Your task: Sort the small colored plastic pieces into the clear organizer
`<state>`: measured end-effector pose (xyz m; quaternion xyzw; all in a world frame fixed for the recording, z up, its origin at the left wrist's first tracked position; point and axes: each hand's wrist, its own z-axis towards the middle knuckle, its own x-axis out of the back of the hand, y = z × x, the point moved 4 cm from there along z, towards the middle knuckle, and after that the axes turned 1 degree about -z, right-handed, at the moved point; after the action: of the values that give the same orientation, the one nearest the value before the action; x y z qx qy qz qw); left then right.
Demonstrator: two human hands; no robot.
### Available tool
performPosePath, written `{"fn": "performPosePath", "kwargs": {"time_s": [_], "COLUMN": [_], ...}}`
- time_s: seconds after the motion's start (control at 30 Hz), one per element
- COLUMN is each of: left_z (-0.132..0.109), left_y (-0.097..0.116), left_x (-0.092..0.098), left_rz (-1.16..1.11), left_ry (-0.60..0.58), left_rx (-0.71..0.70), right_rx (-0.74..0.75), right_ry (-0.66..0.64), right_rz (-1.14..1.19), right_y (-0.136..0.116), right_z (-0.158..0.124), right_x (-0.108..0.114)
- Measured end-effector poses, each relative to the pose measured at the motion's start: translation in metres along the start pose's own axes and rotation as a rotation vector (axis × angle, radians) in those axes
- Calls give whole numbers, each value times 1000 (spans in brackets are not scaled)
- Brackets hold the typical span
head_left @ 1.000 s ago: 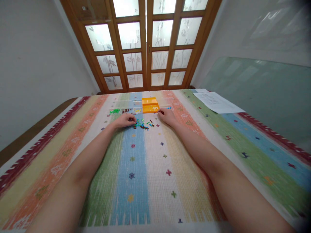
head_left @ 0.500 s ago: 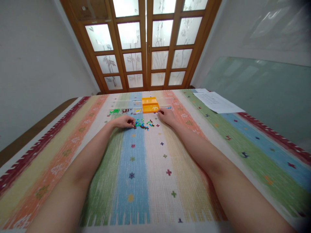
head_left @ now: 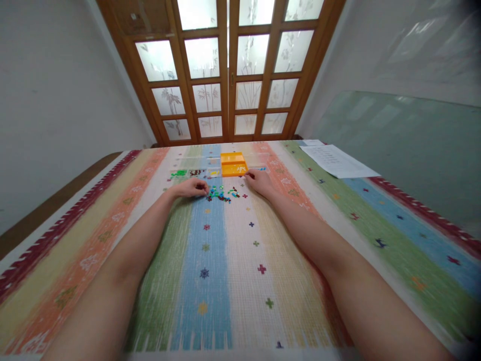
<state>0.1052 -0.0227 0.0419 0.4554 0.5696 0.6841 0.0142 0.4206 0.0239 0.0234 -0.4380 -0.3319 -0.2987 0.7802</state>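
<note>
A loose pile of small coloured pieces, bead-like in size, (head_left: 218, 193) lies on the striped tablecloth, mostly green, blue and dark brown. At its left edge is my left hand (head_left: 192, 188), fingers curled together in a pinch; anything between them is too small to make out. My right hand (head_left: 259, 181) rests by the near right corner of an open orange box (head_left: 232, 169), its thumb and fingertips pressed together. White bits (head_left: 240, 169) lie in that box's near half. To its left, clear compartments hold green pieces (head_left: 179, 173), brown pieces (head_left: 196, 173) and yellow pieces (head_left: 214, 173).
Another clear case with a few blue pieces (head_left: 262, 169) is partly behind my right hand. Printed paper sheets (head_left: 338, 160) lie at the table's far right. Beyond the tablecloth (head_left: 244, 301) stand wooden glass-paned doors (head_left: 228, 90), with a glass panel (head_left: 398, 135) on the right.
The view has shifted slightly. My left fingertips sit a little farther from the pile's lower left edge, showing more brown pieces there. My right hand stays at the box corner.
</note>
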Motion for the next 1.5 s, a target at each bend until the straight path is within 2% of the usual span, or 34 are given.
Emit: {"fn": "performPosePath", "kwargs": {"time_s": [0.07, 0.13, 0.23, 0.3, 0.37, 0.43, 0.57, 0.7, 0.83, 0.9, 0.97, 1.03, 1.1, 1.17, 1.23, 1.33, 1.5], "left_z": [-3, -7, -15, -23, -29, -35, -43, -45, -44, -44, -41, -34, -24, -14, -8, -3, 0], "left_y": [-6, -17, -39, -55, -66, -75, -85, -88, -84, -77, -65, -50, -34, -18, -6, 3, 9], "left_x": [6, 15, 30, 41, 51, 58, 67, 69, 68, 66, 62, 56, 46, 32, 20, 7, -3], "left_rz": [-87, -225, -404, -456, -491, -515, -535, -621, -598, -493, -349, -211, -100, 19, 108, 175, 267], "left_ry": [111, 273, 596, 822, 997, 1110, 1254, 1317, 1295, 1271, 1191, 1016, 730, 397, 170, 13, -30], "left_rx": [12, 41, 110, 168, 195, 205, 259, 225, 207, 216, 208, 173, 129, 103, 81, 76, 67], "right_rx": [-1, -1, -1, -2, 3, 16, 15, 2, 12, 13, 7, 3, 3, 4, 5, 12, 0], "right_ry": [0, -3, -4, -6, -6, -3, 0, -6, -7, -9, -8, -3, -2, -7, -12, -8, -11], "right_rz": [-4, -2, 2, 5, 12, 20, 17, 13, 11, 8, 5, 4, 5, 7, 7, 6, 2], "right_y": [-1, -1, 1, 2, 2, 2, 0, 0, 2, 3, 4, 4, 3, 2, 1, 0, 1], "right_z": [0, 0, 0, 0, 0, 0, -1, -1, 1, 1, 1, 0, 0, 0, 0, 0, 0], "right_x": [0, 0, 0, -1, -1, 0, 2, 2, -1, -2, -2, -1, 0, 0, 1, 1, 0]}}
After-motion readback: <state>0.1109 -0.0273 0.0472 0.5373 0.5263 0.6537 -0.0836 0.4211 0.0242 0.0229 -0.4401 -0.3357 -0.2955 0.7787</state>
